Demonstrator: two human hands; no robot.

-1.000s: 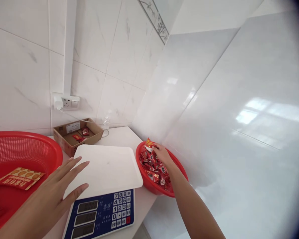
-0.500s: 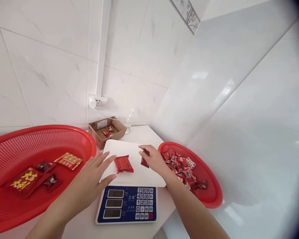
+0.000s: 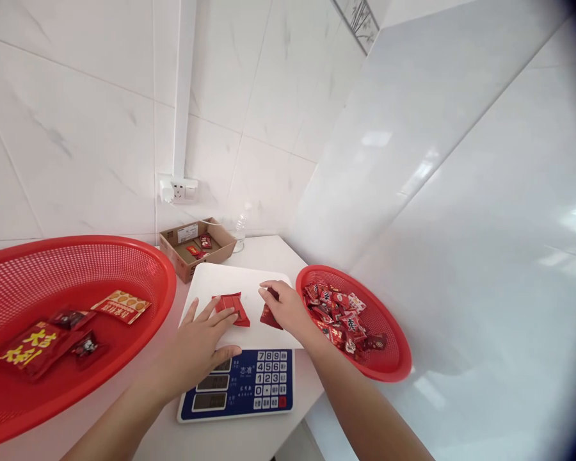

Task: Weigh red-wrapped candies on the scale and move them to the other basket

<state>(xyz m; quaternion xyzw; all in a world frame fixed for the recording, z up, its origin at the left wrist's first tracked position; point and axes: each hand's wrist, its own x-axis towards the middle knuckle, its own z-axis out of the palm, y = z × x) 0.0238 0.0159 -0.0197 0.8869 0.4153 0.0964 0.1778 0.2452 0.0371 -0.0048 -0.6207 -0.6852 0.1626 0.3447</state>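
A red snack packet (image 3: 236,310) lies on the white pan (image 3: 211,277) of a digital scale (image 3: 249,384). My left hand (image 3: 204,339) is spread over the near left side of this packet; its fingertips reach the wrapper, though whether they press on it I cannot tell. On the pan's right side my right hand (image 3: 285,307) has its fingers closed round a darker red packet (image 3: 270,317), which is partly hidden under the palm. The left hand covers part of the scale's upper display.
At left stands a large red basket (image 3: 166,291) with several snack packets (image 3: 33,349). A smaller red basket (image 3: 403,358) full of small red packets (image 3: 345,320) is at right. Behind the scale are a cardboard box (image 3: 177,256), a clear bottle (image 3: 240,224) and a wall socket (image 3: 180,190).
My left hand has moved right and onto the red packet on the pan. My right hand still holds its packet. The whole view has shifted slightly.
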